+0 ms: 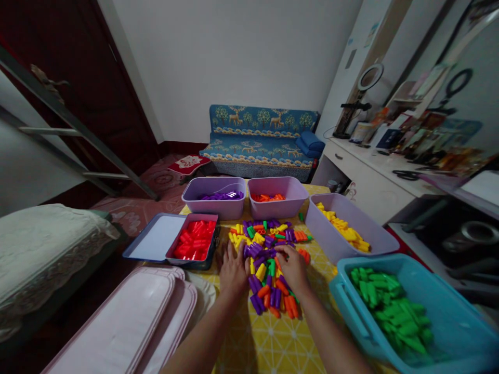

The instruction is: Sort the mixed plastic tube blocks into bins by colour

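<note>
A loose pile of purple, orange, yellow and green plastic pieces (268,265) lies on the yellow patterned tablecloth (268,343). Along the pile's left side, my left hand (233,267) rests palm down with its fingers apart. At the pile's right side is my right hand (291,266), fingers bent down onto the pieces; what its fingertips hold, if anything, is hidden. Behind the pile, a purple bin (214,208) holds purple pieces and a pink bin (278,208) holds orange ones. Red pieces (195,240) fill a box at the left.
At the right stand a lilac bin (331,241) of yellow pieces and a blue bin (354,311) of green pieces. Pale pink lids (125,322) lie at the front left. Beyond are a blue sofa (261,148) and a cluttered white desk (366,163).
</note>
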{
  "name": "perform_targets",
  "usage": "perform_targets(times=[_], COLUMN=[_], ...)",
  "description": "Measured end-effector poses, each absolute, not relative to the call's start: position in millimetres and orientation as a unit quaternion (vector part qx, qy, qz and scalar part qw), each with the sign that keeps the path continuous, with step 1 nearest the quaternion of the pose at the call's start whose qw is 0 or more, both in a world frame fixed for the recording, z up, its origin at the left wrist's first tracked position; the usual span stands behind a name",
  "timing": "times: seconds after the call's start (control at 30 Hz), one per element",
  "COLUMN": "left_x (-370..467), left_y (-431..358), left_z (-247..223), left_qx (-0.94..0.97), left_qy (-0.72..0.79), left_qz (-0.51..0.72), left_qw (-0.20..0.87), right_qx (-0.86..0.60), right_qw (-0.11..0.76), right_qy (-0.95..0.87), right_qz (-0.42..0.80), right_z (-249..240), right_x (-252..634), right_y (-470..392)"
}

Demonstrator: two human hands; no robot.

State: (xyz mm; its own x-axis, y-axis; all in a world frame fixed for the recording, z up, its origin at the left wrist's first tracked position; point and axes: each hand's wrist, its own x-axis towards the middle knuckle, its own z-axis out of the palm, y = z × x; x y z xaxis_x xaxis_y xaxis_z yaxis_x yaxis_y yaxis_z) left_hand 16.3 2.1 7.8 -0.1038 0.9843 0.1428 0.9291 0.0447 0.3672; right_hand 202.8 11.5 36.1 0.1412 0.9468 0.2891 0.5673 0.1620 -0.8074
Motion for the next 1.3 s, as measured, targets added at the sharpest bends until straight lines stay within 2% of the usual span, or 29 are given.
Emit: perform_targets(times=[0.13, 0.27, 0.33, 0.67, 0.8, 1.07, 1.2, 1.3], left_x=[16.4, 15.5, 15.1, 14.7, 13.3, 11.2, 11.4, 11.5], left_y=[2.2, 2.5, 2.7, 3.2, 3.1, 2.3, 1.4, 1.3], left_z=[8.9, 8.2, 7.6, 4.5, 4.0, 4.6, 5.1, 5.9], left_qx=[0.667, 0.67, 0.671, 0.669, 0.672, 0.677, 0.679, 0.679], left_qy=[0.718, 0.717, 0.716, 0.717, 0.715, 0.713, 0.713, 0.711], left_qz=[0.182, 0.18, 0.18, 0.182, 0.175, 0.156, 0.16, 0.161], left_qw=[0.077, 0.072, 0.071, 0.074, 0.077, 0.09, 0.08, 0.082], right_qx=[-0.599, -0.641, -0.656, -0.677, -0.69, -0.676, -0.631, -0.608], right_qw=[0.397, 0.237, 0.185, 0.145, 0.182, 0.44, 0.524, 0.569], right_qy=[-0.668, -0.713, -0.716, -0.706, -0.685, -0.512, -0.4, -0.363], right_qz=[0.193, 0.159, 0.152, 0.145, 0.144, 0.294, 0.409, 0.419], right_z=[45.2, 54.0, 56.9, 62.1, 57.2, 37.6, 34.7, 44.6], right_x=[172.1, 154.9, 152.1, 148.8, 152.8, 171.3, 174.7, 183.2], right_y=[33.6, 57.7, 65.8, 68.0, 55.7, 30.4, 21.7, 23.2])
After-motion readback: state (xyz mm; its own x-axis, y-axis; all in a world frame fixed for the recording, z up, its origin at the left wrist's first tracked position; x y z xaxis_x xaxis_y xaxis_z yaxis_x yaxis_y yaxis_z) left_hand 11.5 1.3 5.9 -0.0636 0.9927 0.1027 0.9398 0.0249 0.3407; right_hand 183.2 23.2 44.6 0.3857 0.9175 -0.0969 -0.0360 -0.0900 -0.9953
